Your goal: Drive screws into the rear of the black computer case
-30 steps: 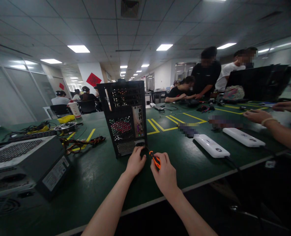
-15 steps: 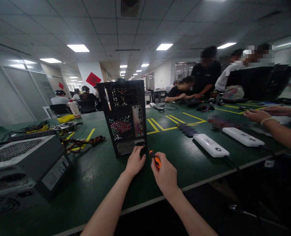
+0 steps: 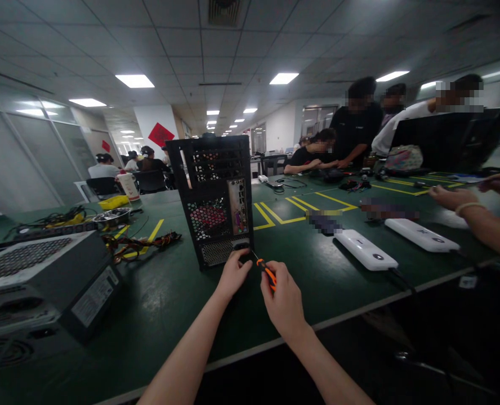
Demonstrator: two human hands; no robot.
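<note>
A black computer case [image 3: 218, 202] stands upright on the green table with its rear panel towards me. My left hand [image 3: 234, 274] is at the panel's lower right corner, fingers bent beside the power socket [image 3: 240, 246]. Its thumb and forefinger curl towards each other; whatever lies between them is too small to make out. In my right hand [image 3: 284, 298] is an orange and black screwdriver [image 3: 267, 274], gripped by its handle. The thin shaft slants up and left to the case's lower right edge, close to my left fingertips. What the tip meets cannot be made out.
Left of the case lie bundled cables [image 3: 142, 247] and grey power supply units [image 3: 43, 287]. A metal bowl [image 3: 112, 217] and a paper cup [image 3: 128, 187] stand behind them. White power banks [image 3: 365, 250] rest on the right, near another person's hands [image 3: 455, 198].
The view has shifted very slightly. My hands and the screwdriver stay almost in place, with a small turn of the handle. On the right, another person's hands have moved a little rightwards.
</note>
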